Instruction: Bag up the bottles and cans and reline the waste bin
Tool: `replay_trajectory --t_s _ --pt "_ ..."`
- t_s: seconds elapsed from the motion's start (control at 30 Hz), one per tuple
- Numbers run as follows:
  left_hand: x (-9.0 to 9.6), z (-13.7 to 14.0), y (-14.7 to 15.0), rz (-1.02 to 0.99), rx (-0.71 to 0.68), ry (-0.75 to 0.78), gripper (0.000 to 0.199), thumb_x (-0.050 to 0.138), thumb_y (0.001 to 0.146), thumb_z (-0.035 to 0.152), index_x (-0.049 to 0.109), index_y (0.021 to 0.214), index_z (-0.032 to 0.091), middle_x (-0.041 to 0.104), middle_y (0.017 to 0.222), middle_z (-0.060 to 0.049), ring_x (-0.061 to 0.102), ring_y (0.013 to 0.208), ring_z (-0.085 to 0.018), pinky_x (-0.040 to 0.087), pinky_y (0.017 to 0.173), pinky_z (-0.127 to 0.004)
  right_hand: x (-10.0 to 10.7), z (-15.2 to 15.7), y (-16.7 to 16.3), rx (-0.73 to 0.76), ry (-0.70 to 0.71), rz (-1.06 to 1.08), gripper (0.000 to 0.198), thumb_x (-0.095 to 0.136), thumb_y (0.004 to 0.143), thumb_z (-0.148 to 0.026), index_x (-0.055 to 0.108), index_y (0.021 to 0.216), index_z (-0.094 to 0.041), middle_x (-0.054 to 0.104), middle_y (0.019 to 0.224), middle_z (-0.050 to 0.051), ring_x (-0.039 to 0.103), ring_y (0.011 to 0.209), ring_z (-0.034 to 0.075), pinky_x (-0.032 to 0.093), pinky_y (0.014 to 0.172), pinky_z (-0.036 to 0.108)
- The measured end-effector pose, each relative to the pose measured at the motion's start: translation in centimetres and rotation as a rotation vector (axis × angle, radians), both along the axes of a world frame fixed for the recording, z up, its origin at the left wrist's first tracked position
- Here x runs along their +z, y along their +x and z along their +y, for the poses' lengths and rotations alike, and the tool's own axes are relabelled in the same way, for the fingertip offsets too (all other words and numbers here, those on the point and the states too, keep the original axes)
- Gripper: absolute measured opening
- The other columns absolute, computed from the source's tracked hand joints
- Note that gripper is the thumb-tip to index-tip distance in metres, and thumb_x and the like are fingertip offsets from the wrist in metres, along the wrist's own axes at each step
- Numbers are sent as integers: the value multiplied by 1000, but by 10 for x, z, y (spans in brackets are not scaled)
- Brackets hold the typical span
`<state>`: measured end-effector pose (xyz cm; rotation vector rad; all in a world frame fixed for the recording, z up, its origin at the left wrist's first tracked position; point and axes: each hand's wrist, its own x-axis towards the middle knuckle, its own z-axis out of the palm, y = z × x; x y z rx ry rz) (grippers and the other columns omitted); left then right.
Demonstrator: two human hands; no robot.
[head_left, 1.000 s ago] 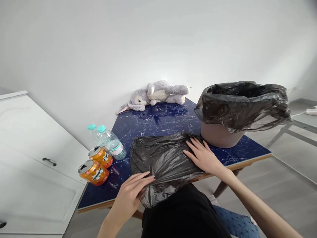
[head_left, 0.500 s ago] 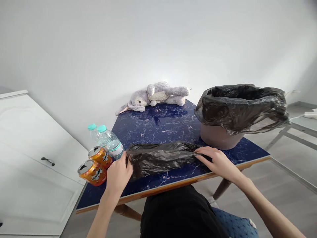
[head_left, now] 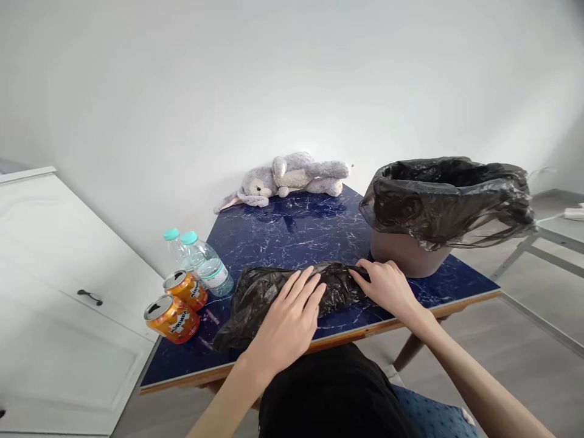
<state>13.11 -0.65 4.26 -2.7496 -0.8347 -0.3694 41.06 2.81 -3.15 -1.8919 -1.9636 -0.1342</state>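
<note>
A black plastic bag [head_left: 255,292], folded into a long crumpled strip, lies along the front of the blue marbled table [head_left: 292,234]. My left hand [head_left: 292,319] rests flat over the middle of the bag, fingers stretched out. At the bag's right end, my right hand [head_left: 387,289] pinches its edge between thumb and fingers. Right of that hand stands a brown bin [head_left: 406,252], with another black bag [head_left: 438,207] lining it and folded over its rim. To the left are two orange soda cans [head_left: 176,322] and two clear plastic bottles [head_left: 210,267] with turquoise caps.
A grey plush rabbit [head_left: 292,176] lies on its side at the table's far edge, against the white wall. On the left stands a white cabinet [head_left: 68,304] with a dark handle. A light metal-framed table [head_left: 561,237] is at the right.
My left hand has let go of the bag's left end and moved right, onto its middle. The freed left end now sags toward the table's front edge. My right hand stays at the right end.
</note>
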Motion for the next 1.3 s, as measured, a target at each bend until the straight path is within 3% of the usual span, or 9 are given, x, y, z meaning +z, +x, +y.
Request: replay_trajectory --t_s 0.1,0.2,0.33,0.43,0.57,0.67,0.8,0.97,1.3 --pt "-17 18 2 -60 95 -96 65 40 114 44 24 172 20 33 176 -12 19 166 -32 33 133 -56 9 -10 -9 43 136 58 36 43 109 -42 69 120 -19 79 104 15 72 100 34 48 91 46" --pt "-27 37 -3 -88 172 -173 72 36 113 55 19 174 21 28 177 -14 15 167 -34 32 133 -59 21 -23 -22 173 282 106 42 41 111 -43 63 139 -20 68 140 18 58 137 38 47 108 52" --pt "-36 54 -8 -44 180 -227 71 30 113 58 25 173 19 30 177 -13 16 167 -33 26 135 -58 29 -24 -46 306 322 77 48 38 113 -41 58 151 -20 59 156 14 34 160 36 28 130 61" --pt "-45 58 -9 -30 148 -223 69 29 114 57 25 173 22 33 176 -11 17 167 -31 22 136 -59 22 -13 -60 348 297 3 52 32 115 -40 57 155 -18 58 158 15 26 164 38 16 132 70" --pt "-56 61 -15 -23 140 -213 68 29 114 57 26 172 23 35 175 -11 18 167 -32 19 136 -62 2 2 -65 280 202 -94 59 30 115 -47 61 154 -15 60 157 18 30 161 45 8 130 76" --pt "-60 67 -26 -29 186 -255 70 31 113 59 25 173 24 30 177 -10 15 167 -33 19 135 -62 -15 7 -59 193 94 -137 65 28 114 -55 57 158 -17 54 162 18 34 158 48 13 126 79" --pt "-63 86 -45 -28 252 -351 70 27 113 62 23 173 27 24 179 -7 15 167 -32 20 135 -61 -30 9 -46 173 -6 -117 67 24 114 -57 49 164 -21 42 171 15 35 160 41 24 129 68" --pt "-66 103 -67 -20 279 -346 68 24 114 60 24 173 27 24 179 -6 18 167 -29 19 136 -55 -37 8 -36 186 -4 -71 70 20 113 -61 46 165 -23 38 173 12 33 162 36 25 131 61" --pt "-71 102 -96 -43 364 -290 65 27 114 57 34 170 25 28 178 -9 22 166 -31 22 134 -58 -40 7 -33 179 28 -83 69 20 114 -58 50 163 -21 41 171 13 36 160 34 27 130 61"
